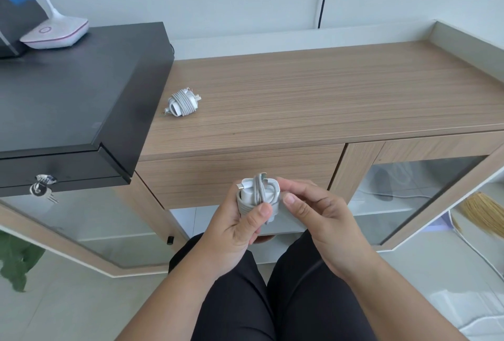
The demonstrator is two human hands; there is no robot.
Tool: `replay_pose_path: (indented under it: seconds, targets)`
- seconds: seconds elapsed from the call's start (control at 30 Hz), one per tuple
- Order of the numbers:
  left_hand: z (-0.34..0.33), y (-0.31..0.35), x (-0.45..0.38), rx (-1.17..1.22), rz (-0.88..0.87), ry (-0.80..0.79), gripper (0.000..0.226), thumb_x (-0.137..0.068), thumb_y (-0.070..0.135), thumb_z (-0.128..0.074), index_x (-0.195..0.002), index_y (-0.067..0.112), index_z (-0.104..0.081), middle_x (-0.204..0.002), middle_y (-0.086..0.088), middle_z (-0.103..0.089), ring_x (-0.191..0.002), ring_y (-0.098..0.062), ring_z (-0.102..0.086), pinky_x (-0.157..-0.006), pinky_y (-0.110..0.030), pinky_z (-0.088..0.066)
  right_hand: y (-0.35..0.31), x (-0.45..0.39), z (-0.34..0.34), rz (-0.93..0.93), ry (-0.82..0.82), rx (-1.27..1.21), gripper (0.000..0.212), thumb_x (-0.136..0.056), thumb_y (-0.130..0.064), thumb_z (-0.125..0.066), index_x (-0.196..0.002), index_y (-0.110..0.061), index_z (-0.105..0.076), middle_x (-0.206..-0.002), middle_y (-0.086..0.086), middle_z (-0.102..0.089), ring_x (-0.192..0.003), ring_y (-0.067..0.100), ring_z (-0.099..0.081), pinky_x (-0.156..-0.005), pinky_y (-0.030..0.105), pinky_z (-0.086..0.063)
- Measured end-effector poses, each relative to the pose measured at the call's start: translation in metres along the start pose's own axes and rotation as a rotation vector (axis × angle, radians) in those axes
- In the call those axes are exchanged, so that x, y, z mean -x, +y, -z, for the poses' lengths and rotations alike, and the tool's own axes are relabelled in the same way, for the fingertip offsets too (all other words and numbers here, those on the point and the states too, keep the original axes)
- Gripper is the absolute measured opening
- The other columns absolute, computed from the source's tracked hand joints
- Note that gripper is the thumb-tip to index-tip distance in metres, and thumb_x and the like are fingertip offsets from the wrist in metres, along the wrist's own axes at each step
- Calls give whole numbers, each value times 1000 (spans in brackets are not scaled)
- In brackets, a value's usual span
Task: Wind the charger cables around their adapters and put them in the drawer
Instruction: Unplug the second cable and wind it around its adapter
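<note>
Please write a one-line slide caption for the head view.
Both hands hold a cable-wound white charger before the closed drawer; another wound charger lies on the wooden cabinet top.

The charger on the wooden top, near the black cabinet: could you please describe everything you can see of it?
The small white plastic charger adapter lies on its side on the light wooden cabinet top, close to the black cabinet but apart from it. Its pale grey cable is wound around the body in neat parallel turns, with metal plug prongs sticking out at the upper right end. Neither hand touches it; only the wooden surface does.
</note>
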State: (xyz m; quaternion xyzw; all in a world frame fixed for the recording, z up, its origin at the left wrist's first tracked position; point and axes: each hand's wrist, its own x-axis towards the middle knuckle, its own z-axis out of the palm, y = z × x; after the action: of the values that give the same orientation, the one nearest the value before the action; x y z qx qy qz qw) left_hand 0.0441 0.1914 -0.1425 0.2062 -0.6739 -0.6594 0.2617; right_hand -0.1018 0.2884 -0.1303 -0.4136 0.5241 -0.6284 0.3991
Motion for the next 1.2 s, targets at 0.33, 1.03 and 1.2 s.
replay_pose_path:
  seconds: [0.33, 1.03, 1.2]
  targets:
    - [2, 0, 1, -133, -4, -48, 70, -85, 62, -57, -130, 9, -50, -103, 16, -62, -79, 4, -55, -66, -14, -46, -1, -8, 10, 208, -10, 203, 21, -85, -28, -70, -101, -15, -74, -100, 4, -74, -94, 30, -67, -87, 51, -53]
    - [8, 11, 3, -208, 63, -138, 51, -82, 48, -68, -122, 21, -51, -110, -5, -60, -102, -18, -55, -97, -58, -43, -90, -72, -2, 82, -722, 911, 15, -74, -26, -82, -87, -30, -77, -91, -6, -67, -81, 10, -62, -79, 36, -54]
    - [6, 18, 5, -175, 88, -152, 18, -72, 39, -65, -90, 40, -63, -78, 17, -62, -68, -5, -58, -56, -21, -48, -85, -82, 0, -50, -804, 626, 16, -74, -9, -81, -88, -6, -74, -93, 19, -69, -86, 35, -68, -84, 53, -55]
